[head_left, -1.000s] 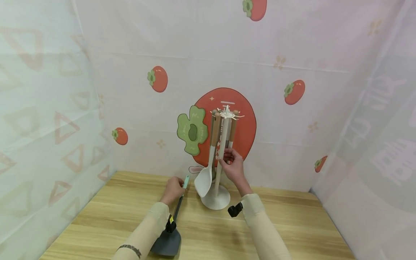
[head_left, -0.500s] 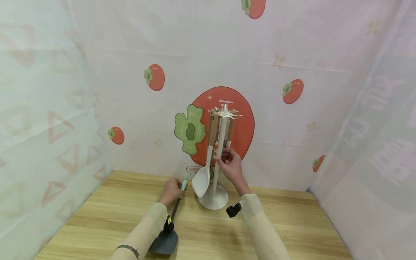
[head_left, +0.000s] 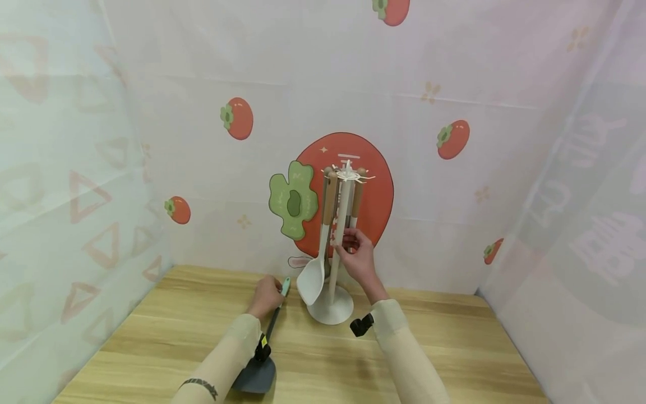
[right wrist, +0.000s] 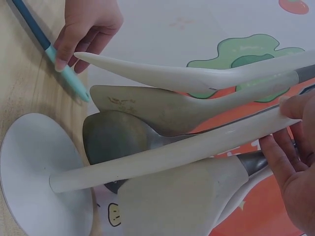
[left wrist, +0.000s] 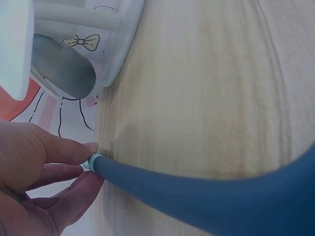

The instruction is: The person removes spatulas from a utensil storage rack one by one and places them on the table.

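My left hand (head_left: 266,297) pinches the turquoise handle (right wrist: 74,82) of a spatula between thumb and fingers, close to where it joins the dark shaft (left wrist: 147,184). The dark spatula head (head_left: 259,377) lies toward the front, partly behind my left sleeve. To the right, my right hand (head_left: 359,259) holds the upright pole (right wrist: 162,162) of a white utensil stand with thumb and fingers. Its round base (head_left: 330,314) sits on the table. A white ladle-like spoon (head_left: 311,280) with a wooden handle hangs on the stand's left side, beside a beige utensil (right wrist: 142,105) and a metal turner (right wrist: 113,135).
White hooks (head_left: 348,175) ring the stand's top. A broad pale turner (right wrist: 172,201) hangs on the stand near my right fingers. Behind the wood-grain table (head_left: 429,348) rises a printed cloth wall (head_left: 242,235), with further cloth on both sides.
The head view has shifted slightly, so everything sits a little further left. The spatula's handle end has dipped slightly beside my left hand. My right hand keeps its hold on the pole.
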{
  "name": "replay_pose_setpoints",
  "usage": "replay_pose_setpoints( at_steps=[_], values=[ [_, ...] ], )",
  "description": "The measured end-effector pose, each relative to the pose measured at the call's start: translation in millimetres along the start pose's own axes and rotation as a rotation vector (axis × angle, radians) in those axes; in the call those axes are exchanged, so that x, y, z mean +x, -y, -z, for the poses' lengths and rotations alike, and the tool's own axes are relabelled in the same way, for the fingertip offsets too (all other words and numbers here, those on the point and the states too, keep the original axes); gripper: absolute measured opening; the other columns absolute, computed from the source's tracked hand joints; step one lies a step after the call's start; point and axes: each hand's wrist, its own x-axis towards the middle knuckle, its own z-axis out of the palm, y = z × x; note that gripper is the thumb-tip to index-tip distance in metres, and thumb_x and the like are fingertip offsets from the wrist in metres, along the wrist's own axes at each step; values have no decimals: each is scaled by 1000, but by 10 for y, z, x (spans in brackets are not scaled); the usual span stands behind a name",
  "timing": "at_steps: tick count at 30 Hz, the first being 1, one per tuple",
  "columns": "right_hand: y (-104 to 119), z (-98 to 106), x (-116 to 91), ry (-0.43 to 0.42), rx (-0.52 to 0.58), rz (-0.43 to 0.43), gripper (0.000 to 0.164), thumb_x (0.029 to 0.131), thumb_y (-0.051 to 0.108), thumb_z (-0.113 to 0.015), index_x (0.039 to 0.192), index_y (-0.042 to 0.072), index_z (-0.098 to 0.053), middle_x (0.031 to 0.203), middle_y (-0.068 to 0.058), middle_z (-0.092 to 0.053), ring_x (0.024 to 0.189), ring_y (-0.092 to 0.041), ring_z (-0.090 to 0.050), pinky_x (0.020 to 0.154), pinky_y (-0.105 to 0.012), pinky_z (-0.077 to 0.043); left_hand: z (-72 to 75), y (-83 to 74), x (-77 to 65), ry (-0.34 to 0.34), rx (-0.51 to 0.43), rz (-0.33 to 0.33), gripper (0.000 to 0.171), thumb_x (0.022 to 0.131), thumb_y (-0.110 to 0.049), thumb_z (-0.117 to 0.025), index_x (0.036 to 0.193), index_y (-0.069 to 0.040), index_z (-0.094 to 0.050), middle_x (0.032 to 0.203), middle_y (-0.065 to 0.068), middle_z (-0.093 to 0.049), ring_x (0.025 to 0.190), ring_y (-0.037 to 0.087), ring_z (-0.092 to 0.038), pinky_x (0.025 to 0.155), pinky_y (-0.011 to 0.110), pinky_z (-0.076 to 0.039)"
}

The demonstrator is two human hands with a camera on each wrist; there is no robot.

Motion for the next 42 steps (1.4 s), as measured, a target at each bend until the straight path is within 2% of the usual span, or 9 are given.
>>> replay_pose_setpoints(
  at_steps=[7, 14, 21, 25, 28, 31, 35, 38, 42],
  values=[
    [7, 30, 3, 6, -2, -10, 30, 88, -10, -71, 116, -14, -62, 108, -31, -65, 95, -45, -65, 88, -57, -56, 0, -12, -30, 7, 21, 5, 24, 64, 5, -81, 86, 11, -73, 81, 15, -70, 70, 23, -59, 64, 36, -55],
    [33, 51, -17, 6, 0, -32, 30, 89, -9, -71, 117, -14, -62, 108, -32, -65, 96, -46, -65, 88, -57, -56, 2, -47, -50, 36, 31, 23, 18, 65, 6, -81, 82, 9, -74, 75, 11, -67, 65, 20, -52, 56, 29, -47],
    [48, 37, -5, -12, 3, -13, 30, 88, -9, -71, 117, -13, -62, 107, -32, -64, 95, -47, -64, 89, -61, -55, -33, -29, -13, 23, 24, 27, 23, 64, 6, -81, 86, 9, -74, 86, 17, -71, 73, 23, -57, 66, 35, -55],
    [45, 39, 1, 3, 11, -22, 31, 89, -8, -72, 117, -14, -61, 108, -32, -64, 96, -46, -64, 89, -60, -55, -50, -9, 14, 33, 12, 25, 13, 64, 8, -80, 71, 5, -71, 66, 9, -62, 60, 19, -48, 53, 28, -44],
    [40, 39, 1, 7, 7, -35, 31, 89, -7, -72, 117, -13, -61, 108, -31, -64, 97, -45, -64, 88, -57, -56, -56, 3, 21, 51, -5, 34, 19, 65, 9, -79, 61, -1, -64, 55, 1, -48, 52, 15, -38, 47, 24, -32],
    [35, 36, 8, 4, 10, -37, 31, 89, -8, -72, 118, -13, -61, 109, -31, -64, 97, -44, -64, 88, -56, -56, -62, 20, 23, 53, -16, 29, 21, 66, 8, -77, 59, -4, -60, 54, -2, -41, 51, 14, -34, 46, 24, -29],
    [21, 28, 24, 11, 23, -31, 31, 90, -7, -71, 118, -13, -61, 109, -31, -64, 97, -46, -64, 88, -56, -56, -58, 41, 17, 45, 6, 25, 16, 68, 5, -76, 62, -1, -62, 57, 0, -45, 53, 15, -36, 48, 25, -30],
    [-7, 19, 24, 10, 22, -28, 30, 90, -7, -72, 117, -12, -61, 109, -30, -64, 97, -44, -65, 86, -55, -56, -29, 35, -5, 41, 40, 29, 8, 71, 1, -76, 72, 4, -68, 66, 7, -59, 59, 18, -47, 53, 28, -41],
    [-9, 8, 18, 8, 22, -35, 29, 89, -7, -72, 116, -12, -61, 109, -29, -65, 97, -44, -65, 87, -55, -56, 36, -6, -53, 40, 59, 28, 12, 77, -3, -74, 83, 7, -73, 81, 14, -69, 69, 23, -57, 62, 35, -52]
  ],
)
